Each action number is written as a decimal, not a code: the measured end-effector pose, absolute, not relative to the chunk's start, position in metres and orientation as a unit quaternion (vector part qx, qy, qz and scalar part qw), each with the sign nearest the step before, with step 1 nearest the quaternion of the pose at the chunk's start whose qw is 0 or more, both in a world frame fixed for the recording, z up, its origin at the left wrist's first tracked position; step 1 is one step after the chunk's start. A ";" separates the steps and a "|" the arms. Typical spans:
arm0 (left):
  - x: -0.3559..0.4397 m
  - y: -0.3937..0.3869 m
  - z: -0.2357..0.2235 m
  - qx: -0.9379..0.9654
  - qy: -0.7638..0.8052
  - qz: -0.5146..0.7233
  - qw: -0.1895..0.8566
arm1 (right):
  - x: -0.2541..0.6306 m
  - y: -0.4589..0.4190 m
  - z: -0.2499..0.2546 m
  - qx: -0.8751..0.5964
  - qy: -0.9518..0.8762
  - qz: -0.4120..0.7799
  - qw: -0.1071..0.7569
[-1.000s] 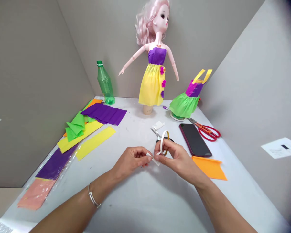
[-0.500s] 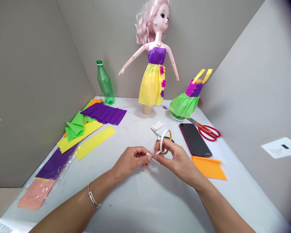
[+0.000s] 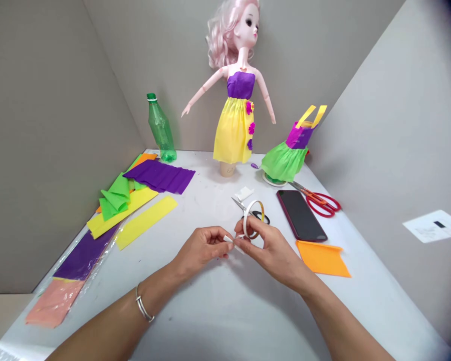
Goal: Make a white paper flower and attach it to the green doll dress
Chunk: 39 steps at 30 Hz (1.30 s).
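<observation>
1. While I watch from afar through the head camera, both hands meet above the middle of the worktop (image 3: pixel 210 321), their fingertips touching or nearly so; I cannot tell which.
2. I have the left hand (image 3: pixel 206 245) in a narrow pinch, thumb to forefinger, on a small white strip (image 3: pixel 227 238) that juts up past the thumb. A silver bracelet (image 3: pixel 144 304) circles that wrist.
3. I see the right hand (image 3: pixel 267 245) pinched narrow as well at the strip's other side, with a white tape ring (image 3: pixel 247 214) upright among its fingers. Whether ring and strip are joined, I cannot make out.
4. Just beyond the right hand I find small scissors (image 3: pixel 239 206), their black handles partly behind the ring, and near the blades a white scrap (image 3: pixel 244 193).
5. Over to the right I have a dark phone (image 3: pixel 302 215), orange paper (image 3: pixel 323 258) beside its near end and red-handled scissors (image 3: pixel 325 204) along its far side.
6. Farther back stands a doll (image 3: pixel 232 133) in purple and yellow, a tan cup (image 3: pixel 227 170) showing below its skirt; right of it, a small dress (image 3: pixel 285 161) with yellow straps.
7. On my left I see a green bottle (image 3: pixel 160 128), purple paper (image 3: pixel 161 175), green paper (image 3: pixel 117 196), a yellow strip (image 3: pixel 146 223) and a plastic packet (image 3: pixel 83 255).
</observation>
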<state>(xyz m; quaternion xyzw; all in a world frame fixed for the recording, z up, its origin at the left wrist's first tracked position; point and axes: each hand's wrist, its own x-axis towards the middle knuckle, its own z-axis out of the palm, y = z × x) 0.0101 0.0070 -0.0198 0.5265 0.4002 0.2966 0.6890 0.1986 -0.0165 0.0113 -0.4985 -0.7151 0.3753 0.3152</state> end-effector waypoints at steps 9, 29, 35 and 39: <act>0.008 0.008 -0.019 0.503 0.377 0.290 0.721 | 0.200 -0.013 0.007 -0.496 -0.666 0.471 0.298; 0.007 0.004 -0.012 0.411 0.338 0.354 0.769 | 0.189 -0.019 0.005 -0.473 -0.588 0.549 0.359; 0.008 0.001 -0.013 0.404 0.335 0.363 0.770 | 0.182 -0.019 -0.006 -0.482 -0.601 0.504 0.390; 0.008 0.001 -0.012 0.398 0.324 0.369 0.775 | 0.179 -0.020 -0.007 -0.470 -0.581 0.522 0.412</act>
